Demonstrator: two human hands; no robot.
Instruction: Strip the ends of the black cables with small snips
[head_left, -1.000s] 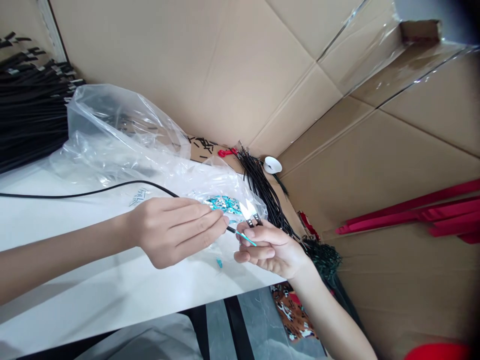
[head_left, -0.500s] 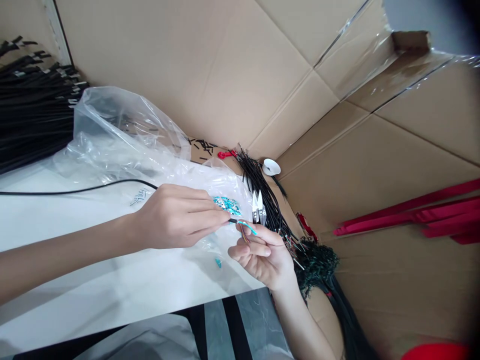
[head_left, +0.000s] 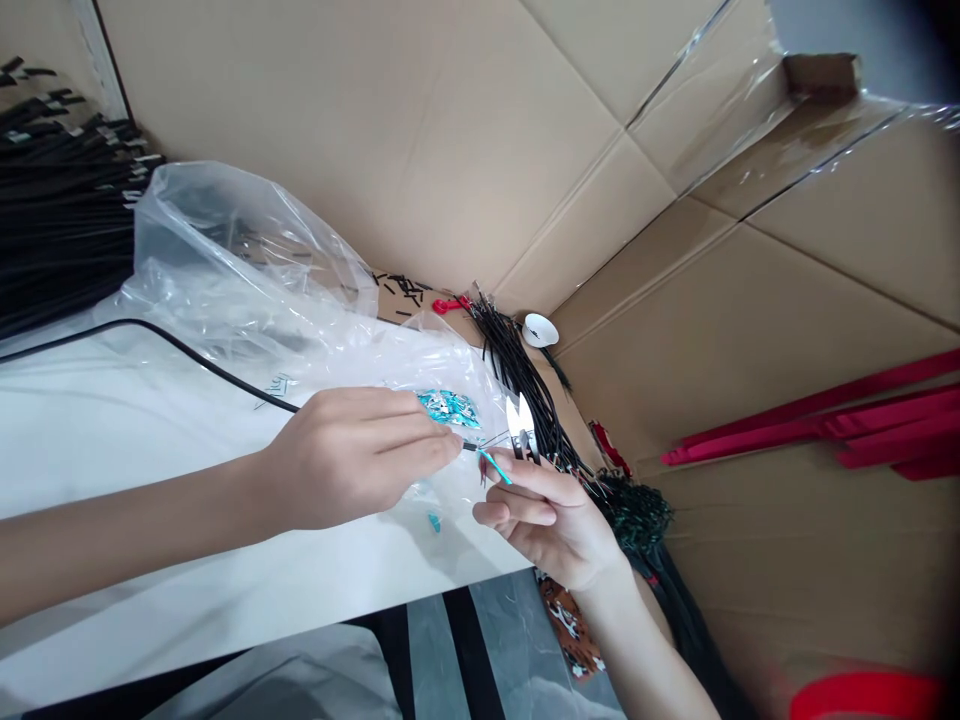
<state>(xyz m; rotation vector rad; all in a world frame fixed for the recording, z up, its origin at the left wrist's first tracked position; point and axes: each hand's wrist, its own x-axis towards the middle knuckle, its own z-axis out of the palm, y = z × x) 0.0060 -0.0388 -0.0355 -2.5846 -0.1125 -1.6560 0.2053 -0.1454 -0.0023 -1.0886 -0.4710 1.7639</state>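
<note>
My left hand (head_left: 360, 455) reaches in from the left, closed in a pinch around a black cable (head_left: 195, 352) whose tail runs back to the left edge. Past its fingertips, the cable's end fans out into thin coloured wires, with a teal wire (head_left: 495, 467) the clearest. My right hand (head_left: 551, 515) is on the right, thumb and index finger apart. The teal wire crosses at its index fingertip. Just behind that finger, a pair of thread snips (head_left: 522, 420) points its spread blades upward; its handles are hidden, and I cannot tell whether my fingers touch it.
A clear plastic bag (head_left: 247, 260) lies on the white table (head_left: 150, 570), with a heap of teal-and-silver pieces (head_left: 450, 408). Black cable bundles are at the left (head_left: 67, 220) and behind the snips (head_left: 517, 350). A small white cup (head_left: 540, 330) stands by the cardboard wall (head_left: 360, 130).
My right hand has moved right and slightly down, and the teal wire now angles more steeply. The snips sit slightly lower and farther right. The cable behind my left hand bows higher.
</note>
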